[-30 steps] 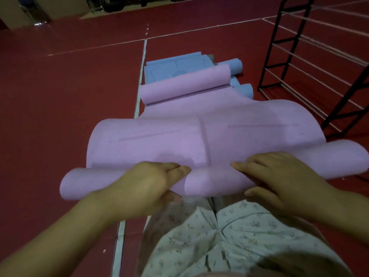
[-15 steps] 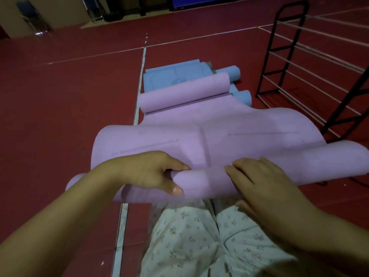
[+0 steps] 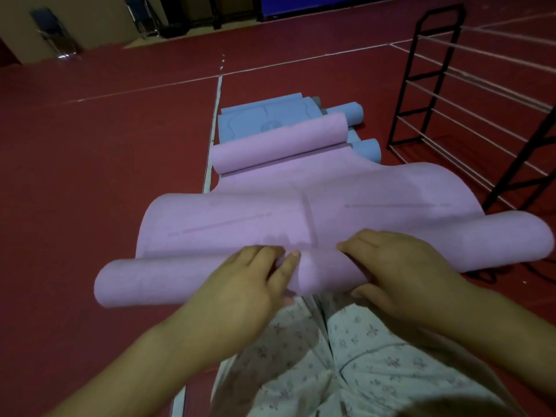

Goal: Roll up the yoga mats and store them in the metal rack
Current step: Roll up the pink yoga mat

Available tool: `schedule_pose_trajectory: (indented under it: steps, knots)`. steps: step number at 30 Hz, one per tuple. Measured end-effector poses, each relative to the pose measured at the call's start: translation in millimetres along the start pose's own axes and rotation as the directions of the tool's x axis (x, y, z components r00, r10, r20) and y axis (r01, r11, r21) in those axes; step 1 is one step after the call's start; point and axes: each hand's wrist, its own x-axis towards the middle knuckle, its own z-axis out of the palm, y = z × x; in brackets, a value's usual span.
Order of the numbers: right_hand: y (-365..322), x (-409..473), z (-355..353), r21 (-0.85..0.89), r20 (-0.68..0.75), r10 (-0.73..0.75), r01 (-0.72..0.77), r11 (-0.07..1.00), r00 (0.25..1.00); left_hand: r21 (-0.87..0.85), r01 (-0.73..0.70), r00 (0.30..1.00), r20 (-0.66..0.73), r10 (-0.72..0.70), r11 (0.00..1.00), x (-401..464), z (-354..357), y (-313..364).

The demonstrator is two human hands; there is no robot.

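A purple yoga mat (image 3: 301, 212) lies stretched away from me, lifted off the floor at my end. Its near end is wound into a roll (image 3: 150, 281) across my lap. My left hand (image 3: 249, 284) grips the roll left of centre, fingers curled over the top. My right hand (image 3: 400, 272) grips it right of centre, fingers on top and thumb under the roll. The mat's far end (image 3: 279, 142) curls up on its own. The black metal rack (image 3: 436, 85) stands at the right with bare shelf bars.
Blue yoga mats (image 3: 264, 121) lie flat beyond the purple one, with blue rolled ends (image 3: 346, 112) beside the rack. Red sports floor with white lines (image 3: 215, 115) spreads to the left. Chairs (image 3: 54, 34) stand by the far wall.
Both hands shifted their hold on the roll and turned it forward. The left hand moved from pinching the edge to lying over the roll's top. The view tilted up slightly.
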Motion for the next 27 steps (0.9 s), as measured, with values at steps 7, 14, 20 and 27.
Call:
schedule_pose_trajectory:
  steps: [7, 14, 20, 27]
  knots:
    - [10.1, 27.1, -20.5, -0.003, 0.198, -0.008, 0.009, 1.0, 0.98, -0.024, 0.052, 0.991, 0.121, -0.049, 0.998, 21.9, 7.6, -14.1]
    - [28.8, 39.8, -24.0, 0.252, 0.308, -0.019, -0.062, 0.966, 0.951, -0.201, 0.111, 0.959, 0.279, -0.051, 0.973, 49.8, -6.7, -33.8]
    - [16.3, 16.9, -8.4, -0.084, -0.143, -0.03, 0.019, 0.996, 0.989, -0.364, 0.14, 0.907, 0.421, 0.028, 0.921, 68.0, -7.3, -55.5]
    - [6.1, 11.2, 44.7, -0.14, -0.333, 0.065, -0.118, 0.983, 0.941, -0.666, 0.391, 0.815, 0.571, 0.098, 0.635, 82.0, -7.5, -81.9]
